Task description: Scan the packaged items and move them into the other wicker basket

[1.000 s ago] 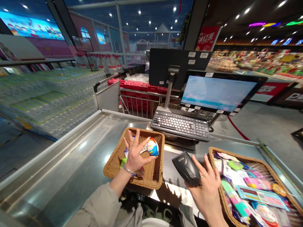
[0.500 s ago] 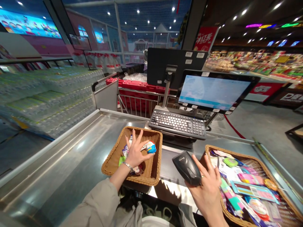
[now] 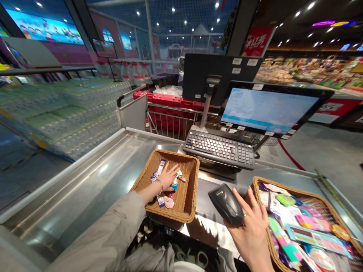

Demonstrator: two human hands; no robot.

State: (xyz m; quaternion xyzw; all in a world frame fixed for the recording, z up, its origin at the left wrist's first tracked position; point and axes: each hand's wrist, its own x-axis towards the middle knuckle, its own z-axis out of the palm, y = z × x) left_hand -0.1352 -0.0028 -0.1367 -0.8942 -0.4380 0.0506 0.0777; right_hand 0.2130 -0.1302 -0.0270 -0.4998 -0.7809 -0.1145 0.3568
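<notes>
My left hand (image 3: 167,176) lies flat and low in a square wicker basket (image 3: 193,192), its fingers extended over small wrapped packets. A white packet (image 3: 161,166) stands beyond the fingers, and a pink packet (image 3: 169,202) lies near the wrist. A small blue item (image 3: 174,184) shows at the edge of the hand, partly hidden. My right hand (image 3: 251,230) grips a black handheld barcode scanner (image 3: 226,204) above the steel counter. Beside it, a second wicker basket (image 3: 300,194) brims with colourful flat packages.
A black keyboard (image 3: 218,149) and a touchscreen monitor (image 3: 268,109) stand beyond the baskets. A steel counter (image 3: 82,177) runs along the left, with stacked bottled water (image 3: 65,109) beyond it. A red-and-metal cart (image 3: 170,104) stands behind the counter's end.
My left hand has dropped into the basket and flattened, and the blue-and-white egg no longer shows at its fingertips. My right hand still grips the scanner. The view has shifted slightly.
</notes>
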